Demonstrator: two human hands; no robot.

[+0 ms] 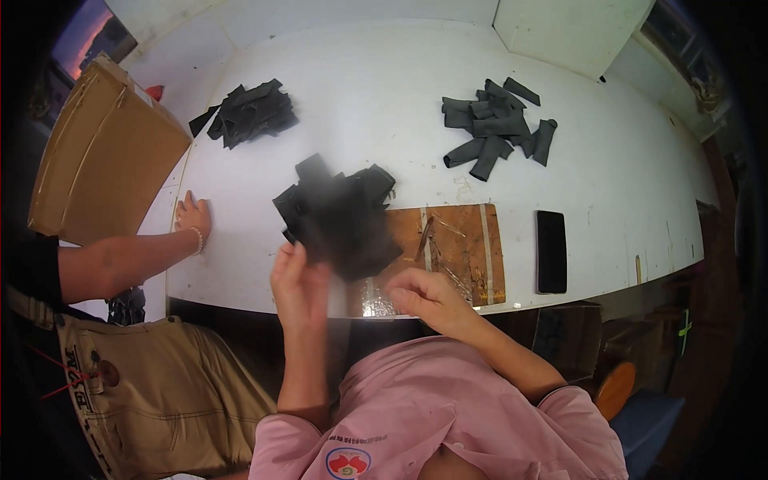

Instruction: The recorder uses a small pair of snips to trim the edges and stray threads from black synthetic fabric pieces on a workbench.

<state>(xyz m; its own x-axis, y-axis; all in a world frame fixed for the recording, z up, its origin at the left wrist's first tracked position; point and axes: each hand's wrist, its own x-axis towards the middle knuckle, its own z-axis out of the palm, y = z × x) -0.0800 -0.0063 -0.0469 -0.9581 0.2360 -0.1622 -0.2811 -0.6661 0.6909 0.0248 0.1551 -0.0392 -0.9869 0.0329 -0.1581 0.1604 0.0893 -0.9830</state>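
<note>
A loose heap of flat black pieces (372,188), of cloth or a soft sheet, lies at the middle of the white table; its centre and lower part are smeared by motion. At the heap's lower left edge, my left hand (300,280) closes its fingers on a black piece, partly blurred. My right hand (428,296) is curled beside the heap's lower right edge, thumb against fingers; what lies inside them is hidden. Under and right of the heap, a brown board (472,248) with strips of tape lies at the near table edge.
Another black heap (252,112) lies far left, and rolled black pieces (500,124) far right. A black phone (550,252) lies right of the board. At left, a co-worker's hand (192,218) rests flat on the table (384,96) near a cardboard box (112,152).
</note>
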